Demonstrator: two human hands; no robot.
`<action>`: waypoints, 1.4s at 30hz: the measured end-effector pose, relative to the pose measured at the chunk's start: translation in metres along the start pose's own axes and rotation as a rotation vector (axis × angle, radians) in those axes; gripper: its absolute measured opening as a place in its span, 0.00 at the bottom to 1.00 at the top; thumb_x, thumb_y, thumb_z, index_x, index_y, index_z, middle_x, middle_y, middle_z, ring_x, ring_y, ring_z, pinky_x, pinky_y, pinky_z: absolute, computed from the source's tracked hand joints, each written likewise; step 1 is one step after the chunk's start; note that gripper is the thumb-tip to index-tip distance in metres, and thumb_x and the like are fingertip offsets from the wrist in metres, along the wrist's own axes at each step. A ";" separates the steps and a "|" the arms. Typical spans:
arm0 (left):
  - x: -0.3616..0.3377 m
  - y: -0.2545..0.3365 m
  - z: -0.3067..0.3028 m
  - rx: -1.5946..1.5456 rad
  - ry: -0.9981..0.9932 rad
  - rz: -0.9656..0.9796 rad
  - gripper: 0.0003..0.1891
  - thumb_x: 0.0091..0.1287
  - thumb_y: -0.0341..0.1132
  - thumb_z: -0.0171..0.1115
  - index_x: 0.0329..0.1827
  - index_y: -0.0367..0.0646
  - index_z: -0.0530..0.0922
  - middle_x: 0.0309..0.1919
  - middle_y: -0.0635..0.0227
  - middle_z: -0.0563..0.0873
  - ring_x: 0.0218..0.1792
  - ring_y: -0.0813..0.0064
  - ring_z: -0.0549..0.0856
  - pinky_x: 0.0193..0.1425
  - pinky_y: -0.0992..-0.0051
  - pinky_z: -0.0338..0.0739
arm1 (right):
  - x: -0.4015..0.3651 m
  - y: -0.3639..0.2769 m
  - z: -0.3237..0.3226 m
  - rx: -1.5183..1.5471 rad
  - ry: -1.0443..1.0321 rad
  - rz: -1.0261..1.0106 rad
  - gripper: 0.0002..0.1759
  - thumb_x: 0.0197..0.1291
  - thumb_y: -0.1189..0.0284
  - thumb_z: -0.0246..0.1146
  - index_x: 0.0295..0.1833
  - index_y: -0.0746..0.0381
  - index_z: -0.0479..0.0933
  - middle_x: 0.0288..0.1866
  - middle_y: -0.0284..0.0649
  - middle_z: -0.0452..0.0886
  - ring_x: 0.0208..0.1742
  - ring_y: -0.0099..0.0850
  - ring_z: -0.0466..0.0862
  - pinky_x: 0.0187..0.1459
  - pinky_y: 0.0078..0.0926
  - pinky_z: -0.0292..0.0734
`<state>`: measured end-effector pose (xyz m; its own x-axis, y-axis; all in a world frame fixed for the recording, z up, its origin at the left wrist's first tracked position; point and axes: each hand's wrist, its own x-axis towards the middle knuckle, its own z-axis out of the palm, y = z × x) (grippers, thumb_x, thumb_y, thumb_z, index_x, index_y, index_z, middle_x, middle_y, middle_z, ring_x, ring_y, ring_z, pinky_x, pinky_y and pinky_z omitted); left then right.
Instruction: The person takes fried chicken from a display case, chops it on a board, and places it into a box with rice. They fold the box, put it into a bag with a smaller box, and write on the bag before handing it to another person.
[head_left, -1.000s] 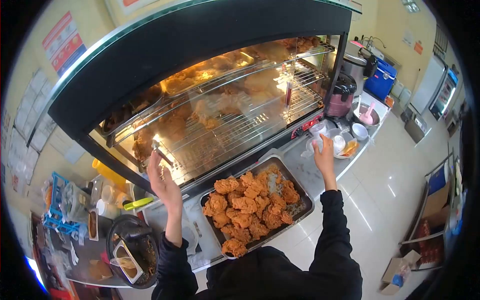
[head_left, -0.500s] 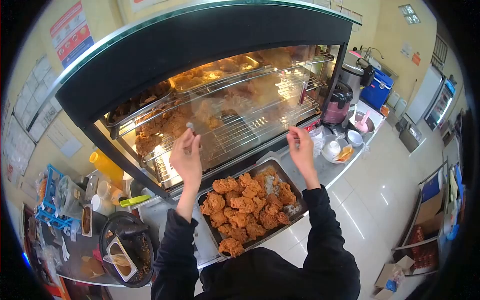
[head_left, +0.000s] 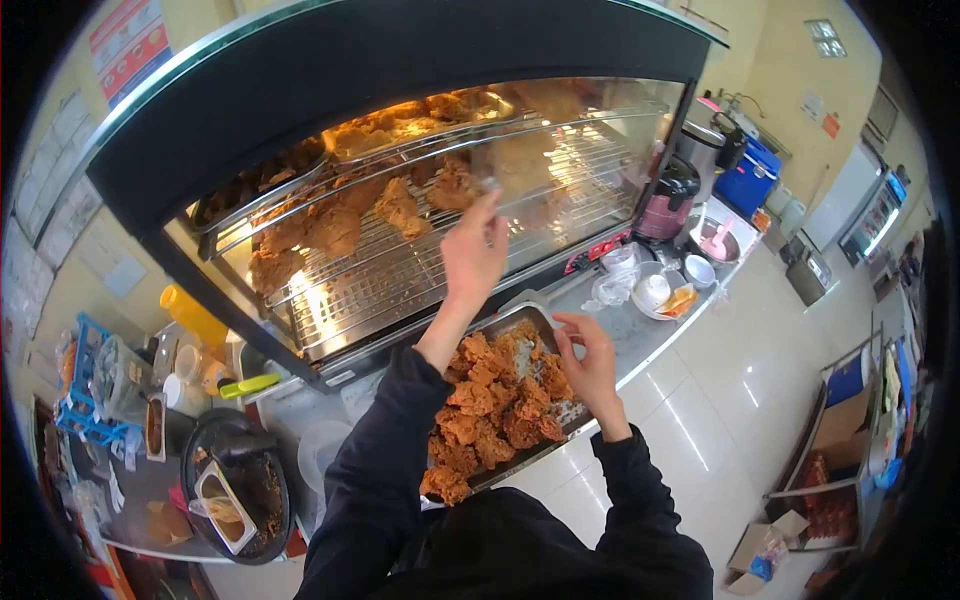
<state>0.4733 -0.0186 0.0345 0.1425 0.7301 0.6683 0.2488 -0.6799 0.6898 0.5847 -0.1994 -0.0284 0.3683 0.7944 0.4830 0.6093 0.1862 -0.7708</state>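
My left hand [head_left: 475, 255] reaches up to the front of the warming cabinet [head_left: 390, 75]. Its fingertips are at a small, blurred knob [head_left: 488, 185] on the sliding glass door [head_left: 525, 165]. My right hand [head_left: 592, 368] hangs over the right side of a metal tray [head_left: 530, 312], thumb and forefinger apart, with nothing in it. Pieces of fried chicken [head_left: 480, 400] are heaped in that tray, partly hidden by my left forearm. Behind the glass front, more fried chicken [head_left: 335, 230] sits on the wire rack [head_left: 400, 285], mostly on the left side.
To the right stand a rice cooker [head_left: 668, 195], a bowl [head_left: 655, 292] with white cups and a blue cooler [head_left: 748, 175]. On the left are a round black pan [head_left: 270, 480], a green-handled tool [head_left: 250, 386], a yellow bottle [head_left: 190, 312] and a blue basket [head_left: 85, 385].
My left hand has moved right and up along the cabinet front, and the glass door's knob has shifted right with it. My right hand has dropped from the glass to the tray.
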 end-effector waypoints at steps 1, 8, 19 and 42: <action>0.000 -0.002 0.000 -0.014 -0.079 0.097 0.17 0.65 0.32 0.64 0.57 0.45 0.81 0.45 0.57 0.87 0.39 0.63 0.89 0.44 0.71 0.81 | -0.005 -0.005 0.000 -0.015 -0.009 0.001 0.11 0.65 0.78 0.60 0.53 0.64 0.79 0.42 0.42 0.82 0.41 0.27 0.83 0.43 0.23 0.80; -0.047 0.022 -0.179 -0.075 -0.551 0.106 0.09 0.69 0.33 0.62 0.46 0.39 0.85 0.43 0.57 0.88 0.37 0.62 0.88 0.41 0.72 0.81 | -0.077 -0.038 0.034 0.271 -0.256 0.163 0.10 0.70 0.75 0.58 0.53 0.67 0.78 0.38 0.32 0.80 0.40 0.20 0.79 0.43 0.17 0.75; -0.246 0.066 -0.485 0.441 0.365 -0.646 0.06 0.69 0.27 0.63 0.44 0.34 0.83 0.35 0.67 0.88 0.38 0.80 0.87 0.40 0.83 0.77 | -0.164 -0.160 0.175 0.495 -0.820 -0.005 0.13 0.63 0.78 0.63 0.53 0.59 0.81 0.30 0.34 0.80 0.30 0.19 0.78 0.29 0.15 0.69; -0.153 -0.088 -0.533 0.293 -0.256 -0.333 0.07 0.66 0.30 0.62 0.41 0.36 0.83 0.36 0.56 0.86 0.37 0.63 0.87 0.43 0.70 0.79 | 0.031 -0.211 0.475 -0.919 -0.279 -0.543 0.11 0.53 0.71 0.62 0.42 0.61 0.83 0.43 0.44 0.83 0.49 0.40 0.83 0.51 0.39 0.76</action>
<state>-0.0808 -0.1066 0.0206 0.2308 0.9221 0.3106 0.5734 -0.3868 0.7222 0.1343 0.0607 -0.0484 -0.2076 0.8611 0.4641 0.9746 0.1413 0.1738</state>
